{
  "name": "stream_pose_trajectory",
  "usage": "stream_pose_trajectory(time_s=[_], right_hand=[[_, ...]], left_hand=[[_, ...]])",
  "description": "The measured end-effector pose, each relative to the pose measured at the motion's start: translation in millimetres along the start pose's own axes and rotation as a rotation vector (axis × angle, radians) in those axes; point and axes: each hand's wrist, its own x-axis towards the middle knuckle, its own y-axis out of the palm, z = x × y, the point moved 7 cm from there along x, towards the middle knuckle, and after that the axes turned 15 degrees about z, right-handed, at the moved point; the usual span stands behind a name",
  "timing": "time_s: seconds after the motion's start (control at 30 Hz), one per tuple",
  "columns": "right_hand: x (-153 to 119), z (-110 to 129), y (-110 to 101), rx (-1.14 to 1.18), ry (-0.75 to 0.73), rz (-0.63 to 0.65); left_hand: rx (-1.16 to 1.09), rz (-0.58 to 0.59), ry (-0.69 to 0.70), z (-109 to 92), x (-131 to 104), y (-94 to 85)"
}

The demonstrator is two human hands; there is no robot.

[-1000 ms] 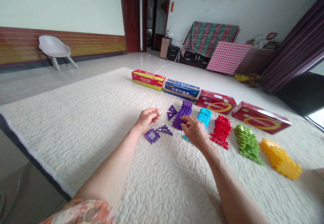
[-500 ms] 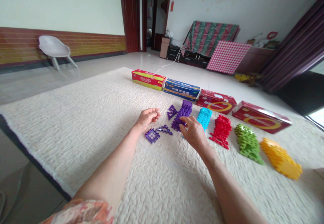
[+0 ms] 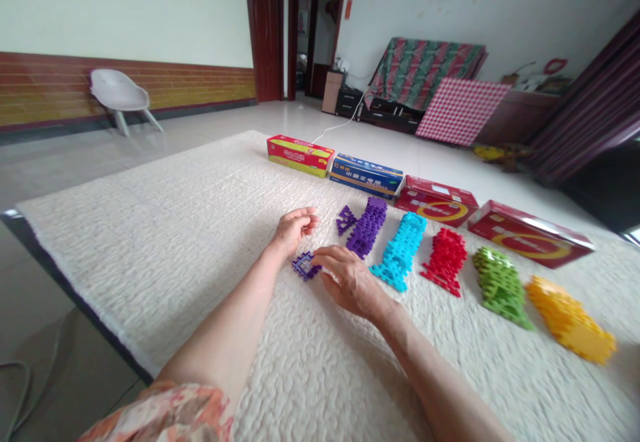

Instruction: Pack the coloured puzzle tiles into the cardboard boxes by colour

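My left hand (image 3: 296, 230) hovers over the cream quilted cover with its fingers loosely curled and nothing visible in them. Just below it lies a purple square lattice building piece (image 3: 304, 267). My right hand (image 3: 347, 281) reaches over that square, fingers bent and thumb apart; it partly covers the piece and hides the spot to its right. Beyond the hands, a purple triangular piece (image 3: 346, 221) lies beside a purple row of stacked pieces (image 3: 367, 227). Right of my right hand is a light blue row (image 3: 401, 250) of similar interlocking pieces.
Red (image 3: 446, 262), green (image 3: 501, 287) and yellow rows (image 3: 573, 321) continue to the right. Behind them stand a red-and-yellow box (image 3: 300, 156), a blue box (image 3: 366, 175) and two dark red boxes (image 3: 437, 202). The covered surface's edge (image 3: 80, 309) runs along the left.
My right hand has moved left and nearer, from the purple row to the loose purple pieces, and now hides the curved one. My left hand stays almost in place. The view has shifted slightly.
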Motion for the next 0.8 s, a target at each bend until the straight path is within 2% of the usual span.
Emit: stream_pose_trajectory(time_s=[0.17, 0.4, 0.63, 0.8], right_hand=[[3, 7, 13, -0.031, -0.013, 0.083], [4, 3, 16, -0.029, 0.043, 0.114], [2, 8, 12, -0.013, 0.017, 0.057], [-1, 6, 3, 0.035, -0.014, -0.057]], left_hand=[[-0.010, 0.005, -0.007, -1, -2, 2.8], [0.015, 0.030, -0.002, 2, 0, 2.2], [0.039, 0.029, 0.001, 2, 1, 0.4], [0.038, 0.023, -0.010, 1, 0, 1.9]])
